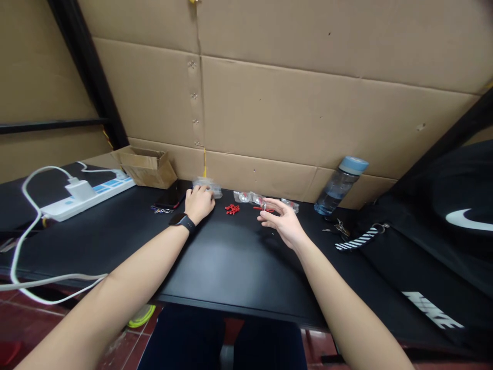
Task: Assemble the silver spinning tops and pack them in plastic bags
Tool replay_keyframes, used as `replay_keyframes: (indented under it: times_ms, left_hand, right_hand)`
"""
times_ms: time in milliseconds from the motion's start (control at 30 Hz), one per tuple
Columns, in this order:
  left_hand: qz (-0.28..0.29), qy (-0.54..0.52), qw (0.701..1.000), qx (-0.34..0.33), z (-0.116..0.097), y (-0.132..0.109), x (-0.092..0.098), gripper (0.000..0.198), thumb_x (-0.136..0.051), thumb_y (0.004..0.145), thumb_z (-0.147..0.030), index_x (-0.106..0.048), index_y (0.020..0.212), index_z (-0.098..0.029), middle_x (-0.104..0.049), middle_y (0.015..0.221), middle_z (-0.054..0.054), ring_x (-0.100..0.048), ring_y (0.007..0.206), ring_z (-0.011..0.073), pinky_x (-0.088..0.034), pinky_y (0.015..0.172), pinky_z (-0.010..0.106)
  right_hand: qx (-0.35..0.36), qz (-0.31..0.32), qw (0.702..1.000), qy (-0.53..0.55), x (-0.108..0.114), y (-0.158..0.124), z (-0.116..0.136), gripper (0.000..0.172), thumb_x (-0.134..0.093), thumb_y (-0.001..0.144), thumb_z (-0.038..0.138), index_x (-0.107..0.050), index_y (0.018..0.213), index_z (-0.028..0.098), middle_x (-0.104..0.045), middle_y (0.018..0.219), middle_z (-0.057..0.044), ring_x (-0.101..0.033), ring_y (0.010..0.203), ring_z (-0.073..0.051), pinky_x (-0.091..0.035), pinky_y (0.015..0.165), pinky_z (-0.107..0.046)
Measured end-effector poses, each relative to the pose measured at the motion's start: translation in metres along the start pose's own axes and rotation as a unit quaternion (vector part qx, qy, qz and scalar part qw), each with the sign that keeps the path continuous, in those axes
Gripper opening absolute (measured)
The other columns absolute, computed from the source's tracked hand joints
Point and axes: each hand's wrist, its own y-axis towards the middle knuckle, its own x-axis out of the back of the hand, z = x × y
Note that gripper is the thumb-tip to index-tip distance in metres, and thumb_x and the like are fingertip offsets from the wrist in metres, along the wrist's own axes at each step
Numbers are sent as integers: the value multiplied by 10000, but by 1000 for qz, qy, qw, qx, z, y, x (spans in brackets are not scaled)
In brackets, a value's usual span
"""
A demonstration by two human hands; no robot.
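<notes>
My left hand (199, 204), with a dark watch on the wrist, lies palm down at a stack of clear plastic bags (213, 188). Its fingers are bent together over the near edge of the stack, partly hiding it. Raised a little above the table, my right hand (284, 220) pinches a small shiny thing (264, 206) between thumb and fingertips; its kind is too small to make out. Between my hands sits a small pile of red pieces (232, 209). More red pieces (257, 208) lie behind my right fingertips. Small filled clear packets (243, 197) are lined up along the back.
A blue-lidded bottle (339, 187) leans at the back right, near keys (341, 228) and a black bag (416, 257). Leftward are a phone (172, 195), an open cardboard box (149, 169) and a white power strip (92, 195) with cables. A cardboard wall (269, 123) stands behind the black table (227, 262).
</notes>
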Motion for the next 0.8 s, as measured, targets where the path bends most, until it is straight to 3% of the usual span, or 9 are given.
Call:
replay_keyframes:
  times_ms: [100, 200, 267, 433, 533, 667, 800]
  left_hand:
    - [-28, -2, 1000, 2, -7, 3, 3, 329, -454, 981, -296, -753, 903, -185, -695, 1191, 170, -516, 1172, 380, -325, 935, 535]
    - [-94, -15, 995, -18, -17, 2, 18, 342, -419, 1019, -324, -739, 992, -205, -702, 1203, 143, -515, 1197, 357, -308, 969, 529]
    - [-103, -38, 992, -66, -30, -3, 30, 321, -422, 1030, -337, -716, 1040, -207, -715, 1167, 133, -554, 1161, 325, -329, 967, 490]
    - [2, -122, 952, -279, -83, -29, 44, 280, -431, 1039, -318, -681, 998, -200, -733, 1068, 101, -645, 1021, 249, -401, 923, 395]
    - [87, -154, 918, -354, -108, -43, 41, 250, -456, 1034, -315, -676, 981, -208, -729, 988, 79, -667, 975, 231, -424, 930, 375]
    - [196, -241, 869, -386, -111, -50, 37, 215, -543, 1009, -370, -699, 1081, -241, -738, 1091, 72, -684, 1030, 223, -451, 980, 350]
    - [231, -236, 862, -386, -102, -52, 40, 398, -628, 948, -518, -661, 1310, -356, -600, 1455, 69, -500, 1391, 328, -340, 1156, 486]
  right_hand:
    - [18, -9, 1000, -9, 5, 2, 0, 596, -884, 707, 349, -663, 1252, 253, -650, 1293, -98, -764, 819, -173, -639, 711, -303]
    - [55, -33, 998, -29, 12, 5, 2, 623, -884, 702, 372, -664, 1267, 232, -654, 1297, -111, -758, 807, -178, -623, 675, -296]
    - [83, -50, 994, -55, 19, 7, 5, 635, -877, 708, 390, -665, 1280, 217, -660, 1295, -124, -753, 823, -191, -615, 670, -304]
    - [139, -40, 977, -154, 33, 5, 18, 588, -846, 735, 391, -676, 1265, 203, -709, 1226, -105, -728, 897, -192, -601, 826, -343]
    - [161, -5, 951, -263, 39, -2, 28, 542, -838, 731, 359, -677, 1226, 207, -732, 1134, -78, -696, 811, -170, -573, 727, -298]
    - [151, 59, 886, -434, 44, -14, 45, 308, -825, 741, 358, -740, 996, 208, -740, 886, -24, -659, 726, -158, -507, 675, -271]
    - [95, 136, 847, -505, 45, -23, 55, 279, -854, 703, 373, -755, 905, 207, -708, 713, 10, -639, 648, -156, -464, 630, -260]
